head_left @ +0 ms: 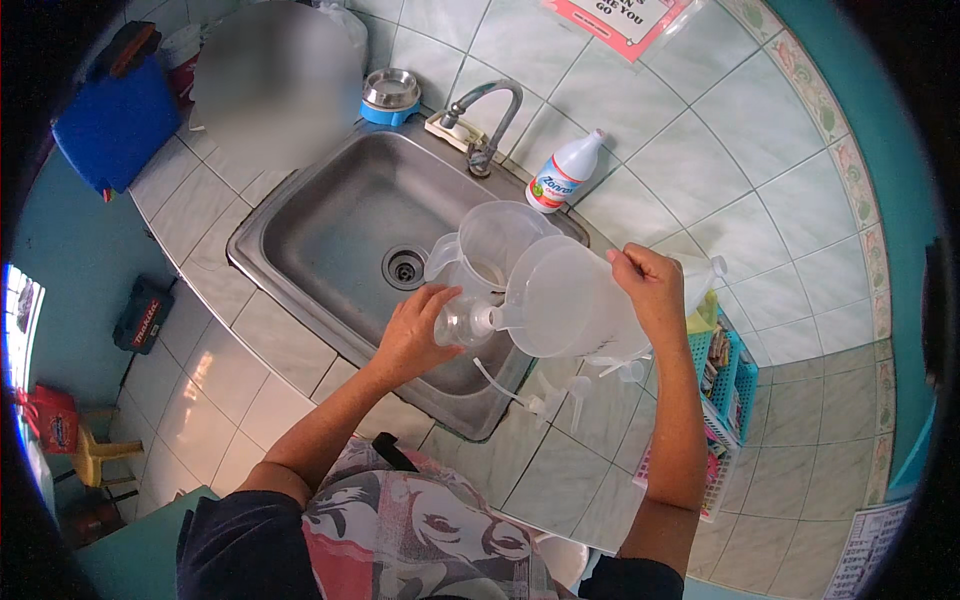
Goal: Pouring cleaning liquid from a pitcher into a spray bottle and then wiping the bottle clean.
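My left hand point(408, 335) is closed around a small clear bottle point(466, 320), tilted with its mouth toward the right. In my right hand point(655, 290) is a translucent plastic pitcher point(568, 298), gripped on its far right side. The pitcher's spout meets the bottle's mouth over the sink's right end. Whether liquid is flowing cannot be made out. Just behind, a second translucent pitcher point(508, 232) with a side handle stands at the sink, partly hidden. White spray-pump heads point(562, 398), one with a thin dip tube, lie on the counter close to the pitcher.
The steel sink point(330, 190) has a drain point(405, 267) and a curved faucet point(485, 125) behind. A white bleach-type bottle point(567, 172) stands at its back edge. Steel bowls in a blue holder point(391, 97) sit back left. A turquoise basket point(735, 375) stands on the right.
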`<state>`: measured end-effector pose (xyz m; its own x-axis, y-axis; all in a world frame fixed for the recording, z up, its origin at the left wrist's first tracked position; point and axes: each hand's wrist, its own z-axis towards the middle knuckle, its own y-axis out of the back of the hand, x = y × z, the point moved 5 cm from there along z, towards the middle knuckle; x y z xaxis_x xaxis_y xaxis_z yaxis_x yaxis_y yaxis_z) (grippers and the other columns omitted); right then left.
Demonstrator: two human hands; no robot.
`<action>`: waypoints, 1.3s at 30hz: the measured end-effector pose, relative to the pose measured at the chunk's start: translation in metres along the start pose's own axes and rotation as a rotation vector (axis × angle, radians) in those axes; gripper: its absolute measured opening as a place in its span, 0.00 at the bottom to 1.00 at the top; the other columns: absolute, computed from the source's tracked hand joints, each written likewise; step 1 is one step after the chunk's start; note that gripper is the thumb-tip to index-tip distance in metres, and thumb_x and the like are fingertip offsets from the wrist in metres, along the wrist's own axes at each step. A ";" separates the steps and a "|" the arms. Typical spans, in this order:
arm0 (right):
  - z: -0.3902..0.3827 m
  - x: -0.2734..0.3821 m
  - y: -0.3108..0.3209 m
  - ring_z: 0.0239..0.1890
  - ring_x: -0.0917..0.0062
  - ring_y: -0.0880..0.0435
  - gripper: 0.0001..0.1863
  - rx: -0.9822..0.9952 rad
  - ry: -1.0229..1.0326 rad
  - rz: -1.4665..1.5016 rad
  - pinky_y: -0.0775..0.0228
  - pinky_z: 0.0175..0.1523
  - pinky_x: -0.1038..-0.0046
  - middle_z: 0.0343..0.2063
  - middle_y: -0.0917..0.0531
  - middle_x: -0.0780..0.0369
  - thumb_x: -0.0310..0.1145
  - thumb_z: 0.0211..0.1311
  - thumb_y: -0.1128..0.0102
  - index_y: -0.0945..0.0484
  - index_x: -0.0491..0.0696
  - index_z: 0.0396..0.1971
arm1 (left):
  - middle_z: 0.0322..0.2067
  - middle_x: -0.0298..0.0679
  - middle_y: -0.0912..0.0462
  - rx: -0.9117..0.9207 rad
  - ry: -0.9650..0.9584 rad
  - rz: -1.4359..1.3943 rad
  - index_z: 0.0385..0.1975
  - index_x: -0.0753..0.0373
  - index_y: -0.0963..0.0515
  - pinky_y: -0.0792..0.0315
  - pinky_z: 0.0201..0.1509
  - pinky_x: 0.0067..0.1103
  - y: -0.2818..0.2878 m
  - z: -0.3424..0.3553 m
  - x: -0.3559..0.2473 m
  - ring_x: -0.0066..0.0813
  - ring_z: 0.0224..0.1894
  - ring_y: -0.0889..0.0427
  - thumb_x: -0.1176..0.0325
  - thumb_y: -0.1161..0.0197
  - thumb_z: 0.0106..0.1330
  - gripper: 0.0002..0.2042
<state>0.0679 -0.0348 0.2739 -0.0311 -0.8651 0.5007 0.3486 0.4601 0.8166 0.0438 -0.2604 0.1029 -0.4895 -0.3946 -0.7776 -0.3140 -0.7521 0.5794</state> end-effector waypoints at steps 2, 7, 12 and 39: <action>0.001 0.000 0.000 0.13 0.82 0.45 0.17 0.002 0.007 -0.002 0.51 0.20 0.77 0.08 0.41 0.63 0.35 0.50 0.41 0.35 0.41 0.13 | 0.52 0.44 0.36 -0.001 -0.003 -0.003 0.54 0.57 0.38 0.39 0.56 0.33 0.000 0.000 0.000 0.43 0.54 0.35 0.69 0.27 0.35 0.39; 0.001 0.000 0.001 0.13 0.82 0.45 0.16 -0.001 0.018 0.006 0.50 0.20 0.77 0.08 0.41 0.63 0.35 0.49 0.41 0.35 0.41 0.13 | 0.52 0.43 0.36 0.003 -0.007 -0.018 0.54 0.56 0.38 0.40 0.56 0.33 -0.001 0.000 0.001 0.43 0.54 0.35 0.69 0.27 0.34 0.40; 0.001 0.002 0.001 0.13 0.82 0.45 0.17 0.008 0.012 -0.006 0.50 0.20 0.77 0.08 0.41 0.63 0.35 0.49 0.41 0.35 0.41 0.13 | 0.52 0.43 0.37 -0.015 -0.014 -0.005 0.54 0.56 0.39 0.40 0.56 0.33 -0.002 0.000 0.002 0.43 0.54 0.35 0.70 0.27 0.34 0.40; 0.003 0.008 0.001 0.12 0.78 0.45 0.16 0.032 0.034 -0.057 0.50 0.20 0.75 0.08 0.39 0.62 0.36 0.49 0.41 0.34 0.42 0.14 | 0.52 0.43 0.37 -0.010 -0.017 -0.015 0.54 0.56 0.38 0.41 0.57 0.33 -0.003 0.001 0.001 0.43 0.55 0.36 0.70 0.27 0.34 0.40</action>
<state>0.0654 -0.0406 0.2797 -0.0175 -0.8960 0.4438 0.3174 0.4159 0.8522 0.0433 -0.2580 0.1005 -0.4989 -0.3744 -0.7816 -0.3132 -0.7630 0.5654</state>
